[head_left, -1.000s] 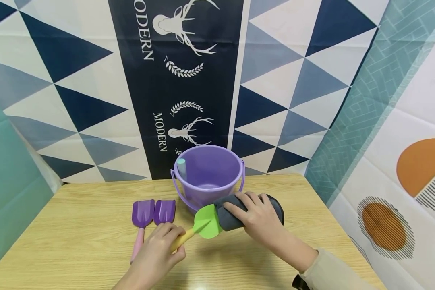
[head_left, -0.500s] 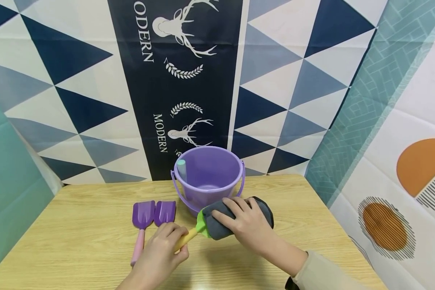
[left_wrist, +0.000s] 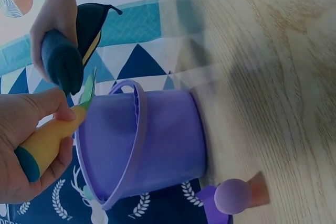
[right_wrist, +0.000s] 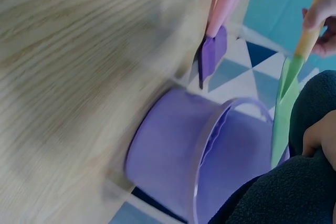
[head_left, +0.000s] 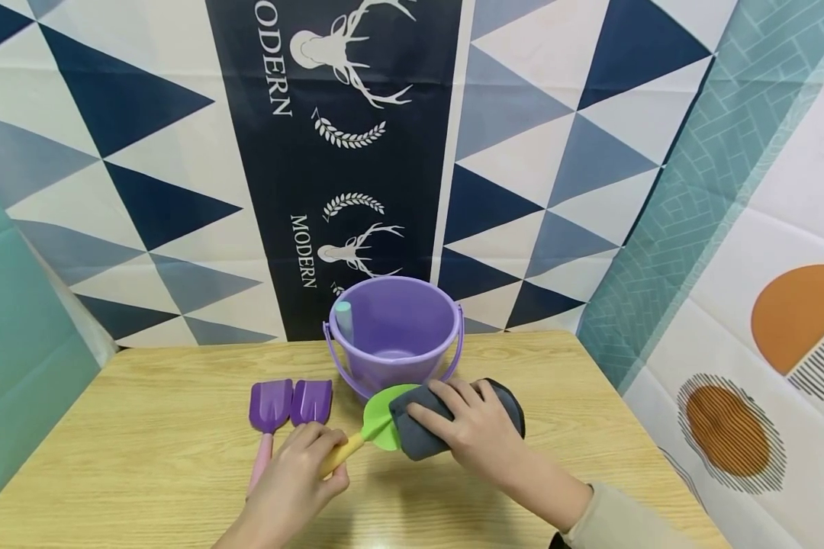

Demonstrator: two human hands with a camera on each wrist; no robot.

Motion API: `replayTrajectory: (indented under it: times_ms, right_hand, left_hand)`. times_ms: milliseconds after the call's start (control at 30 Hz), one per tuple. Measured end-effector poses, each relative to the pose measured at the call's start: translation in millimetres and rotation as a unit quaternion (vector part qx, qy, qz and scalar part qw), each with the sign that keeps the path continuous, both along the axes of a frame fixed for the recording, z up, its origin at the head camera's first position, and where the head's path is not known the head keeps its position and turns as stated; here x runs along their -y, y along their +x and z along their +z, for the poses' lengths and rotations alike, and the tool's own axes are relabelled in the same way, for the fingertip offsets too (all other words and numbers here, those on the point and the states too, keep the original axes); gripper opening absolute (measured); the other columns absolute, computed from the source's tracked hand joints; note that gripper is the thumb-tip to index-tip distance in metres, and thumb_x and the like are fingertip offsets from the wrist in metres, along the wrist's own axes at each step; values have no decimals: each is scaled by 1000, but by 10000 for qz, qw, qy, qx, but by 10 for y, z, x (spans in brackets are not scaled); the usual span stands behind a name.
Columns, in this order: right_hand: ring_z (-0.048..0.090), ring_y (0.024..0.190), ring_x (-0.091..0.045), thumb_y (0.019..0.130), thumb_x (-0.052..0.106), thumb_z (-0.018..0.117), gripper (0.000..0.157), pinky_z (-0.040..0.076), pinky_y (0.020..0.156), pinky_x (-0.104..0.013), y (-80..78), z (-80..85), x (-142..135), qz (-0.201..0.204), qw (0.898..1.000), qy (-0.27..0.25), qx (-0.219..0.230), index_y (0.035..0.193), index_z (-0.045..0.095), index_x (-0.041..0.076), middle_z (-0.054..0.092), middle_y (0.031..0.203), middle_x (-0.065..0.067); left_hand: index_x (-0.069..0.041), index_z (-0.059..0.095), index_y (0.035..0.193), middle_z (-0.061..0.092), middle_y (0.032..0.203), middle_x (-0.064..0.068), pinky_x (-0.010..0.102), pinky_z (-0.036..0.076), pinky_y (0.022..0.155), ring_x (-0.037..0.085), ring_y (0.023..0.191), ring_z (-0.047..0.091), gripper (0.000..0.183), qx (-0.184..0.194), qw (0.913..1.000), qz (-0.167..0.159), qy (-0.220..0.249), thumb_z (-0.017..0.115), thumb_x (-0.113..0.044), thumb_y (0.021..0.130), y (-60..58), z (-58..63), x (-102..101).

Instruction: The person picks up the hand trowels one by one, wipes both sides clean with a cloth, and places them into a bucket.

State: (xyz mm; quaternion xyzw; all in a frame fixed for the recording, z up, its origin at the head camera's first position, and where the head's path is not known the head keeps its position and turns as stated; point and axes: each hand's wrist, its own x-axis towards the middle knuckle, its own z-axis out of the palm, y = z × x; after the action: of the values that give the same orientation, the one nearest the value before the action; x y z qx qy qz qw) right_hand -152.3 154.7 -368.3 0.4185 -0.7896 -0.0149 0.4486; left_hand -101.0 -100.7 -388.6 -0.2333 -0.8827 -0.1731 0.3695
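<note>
My left hand (head_left: 298, 476) grips the yellow handle of a toy shovel (head_left: 379, 415) whose green blade points up and to the right. In the right wrist view, that blade (right_wrist: 284, 116) shows nearly edge-on. A dark grey cloth (head_left: 414, 438), folded and fuzzy, is held by my right hand (head_left: 482, 427) against the blade's far part, which it hides. In the left wrist view the cloth (left_wrist: 62, 61) is bent round the fingers, with a dark loop at its end. Both hands are above the table, just in front of a purple bucket (head_left: 384, 371).
A pale blue stick-like handle (head_left: 344, 319) leans inside the bucket at its left. Left of the bucket lie two purple shovels, one (head_left: 271, 404) with a pink handle, the other (head_left: 311, 400) partly behind my left hand. Patterned sheets (head_left: 522, 191) rise behind the wooden table (head_left: 178, 427).
The cloth first slid left and down until it covered most of the green blade, then slid back slightly right, baring part of it. The left hand stays almost in place on the handle.
</note>
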Motion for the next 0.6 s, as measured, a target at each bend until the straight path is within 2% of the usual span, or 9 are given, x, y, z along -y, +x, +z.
replayTrajectory:
  times_ms: [167,333,467,600]
  right_hand:
    - [61,88,-25,87,14,48,30,47,61,-37,36,-8,99,225,9993,13,-305,108,66,26,64,102,-7]
    - [62,89,-24,90,16,46,28,46,61,-35,48,-27,127,262,9991,127,-324,107,66,27,64,101,-6]
    - [61,90,-25,86,16,48,31,46,62,-36,33,-39,86,190,9992,247,-252,109,65,27,64,103,-6]
    - [61,91,-27,87,13,45,34,46,62,-38,0,-33,5,83,9995,270,-145,111,65,26,63,105,-8]
  left_hand:
    - [-12,66,82,57,79,-8,18,42,63,5,71,49,29,-23,9998,-189,46,76,-7,55,-16,14,-21]
    - [-13,66,81,57,80,-8,16,40,60,4,70,48,29,-69,9997,-223,47,77,-7,55,-19,38,-29]
    - [-15,67,81,58,80,-9,17,39,60,4,70,48,28,-117,9999,-122,-23,77,-9,55,-6,55,-23]
    - [-18,68,81,59,80,-12,25,37,64,2,72,49,28,38,9999,159,5,78,-13,55,18,49,2]
